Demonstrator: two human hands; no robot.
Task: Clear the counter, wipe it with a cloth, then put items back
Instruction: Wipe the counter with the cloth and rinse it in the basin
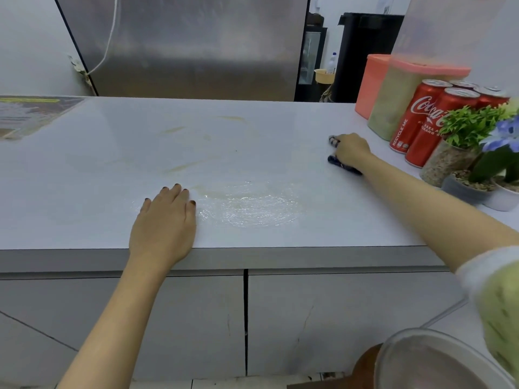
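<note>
Two bare hands are on the pale grey flat counter [252, 130]. The left hand [164, 220] lies flat, fingers straight, near the front edge beside a wet swirly patch [252, 206], while the right hand [352, 150] is curled over a crumpled dark blue cloth [339, 163], pressing it on the counter further back right. Red Coca-Cola cans [415, 119], a pink-lidded plastic tub [393, 108] and small green potted plants [466, 127] are bunched near that cloth.

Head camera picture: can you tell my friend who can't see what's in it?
A person's right hand grips a dark cloth on a white counter, beside red cola cans and potted plants. The left hand rests flat near a wet, wiped patch.
</note>
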